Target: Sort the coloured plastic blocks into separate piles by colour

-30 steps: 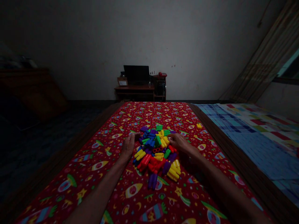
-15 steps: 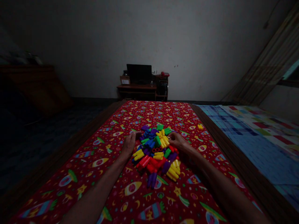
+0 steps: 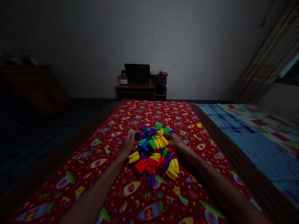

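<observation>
A heap of plastic building blocks [image 3: 154, 149] in red, yellow, green, blue and purple lies on a red cloth printed with rockets and stars [image 3: 140, 193]. My left hand [image 3: 128, 144] rests flat against the heap's left side, fingers stretched toward the blue and purple pieces. On the heap's right side my right hand [image 3: 174, 141] has its fingers curled at the yellow and green blocks; what it grips, if anything, is too dark to make out. A single yellow block [image 3: 199, 125] lies apart at the right.
The red cloth covers a long wooden-edged platform [image 3: 233, 152]. A checked blue and multicoloured mat [image 3: 254, 133] lies to the right. At the far wall stands a low desk [image 3: 140, 88] with a dark monitor. The floor on the left is dark.
Both hands have pulled slightly toward me along the heap's sides, and the blocks have shifted a little nearer and leftward. The camera view has moved slightly.
</observation>
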The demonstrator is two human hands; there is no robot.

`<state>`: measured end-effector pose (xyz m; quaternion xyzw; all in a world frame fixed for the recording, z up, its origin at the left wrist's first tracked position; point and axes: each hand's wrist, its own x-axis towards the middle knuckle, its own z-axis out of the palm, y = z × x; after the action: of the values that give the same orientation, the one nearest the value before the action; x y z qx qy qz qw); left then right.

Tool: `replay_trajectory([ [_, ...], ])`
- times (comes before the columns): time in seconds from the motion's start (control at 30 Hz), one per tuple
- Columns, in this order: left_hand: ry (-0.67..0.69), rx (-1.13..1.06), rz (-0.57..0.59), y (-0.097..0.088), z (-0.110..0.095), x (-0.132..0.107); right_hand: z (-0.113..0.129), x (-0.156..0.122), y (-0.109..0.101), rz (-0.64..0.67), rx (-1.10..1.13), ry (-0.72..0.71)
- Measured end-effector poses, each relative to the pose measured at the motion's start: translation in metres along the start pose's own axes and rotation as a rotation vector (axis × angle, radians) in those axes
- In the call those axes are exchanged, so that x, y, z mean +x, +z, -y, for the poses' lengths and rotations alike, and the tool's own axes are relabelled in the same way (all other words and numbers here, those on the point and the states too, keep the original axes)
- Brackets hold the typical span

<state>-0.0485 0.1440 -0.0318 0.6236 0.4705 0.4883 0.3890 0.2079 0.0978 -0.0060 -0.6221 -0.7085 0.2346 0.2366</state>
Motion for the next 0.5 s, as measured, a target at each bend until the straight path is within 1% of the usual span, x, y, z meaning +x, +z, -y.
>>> replay_trajectory([
  [0.13,-0.005,0.009,0.006,0.000,0.006,0.002,0.009,0.001,0.001,0.050,-0.094,-0.035],
  [0.27,0.017,0.039,0.006,-0.001,0.010,0.004,0.017,0.004,0.008,0.028,-0.148,-0.022],
  [0.37,0.031,0.067,0.016,-0.002,0.009,0.004,0.016,0.004,0.009,-0.018,-0.102,0.005],
  [0.5,0.033,0.065,0.034,-0.001,0.005,0.003,0.006,0.004,0.003,-0.078,-0.013,-0.044],
])
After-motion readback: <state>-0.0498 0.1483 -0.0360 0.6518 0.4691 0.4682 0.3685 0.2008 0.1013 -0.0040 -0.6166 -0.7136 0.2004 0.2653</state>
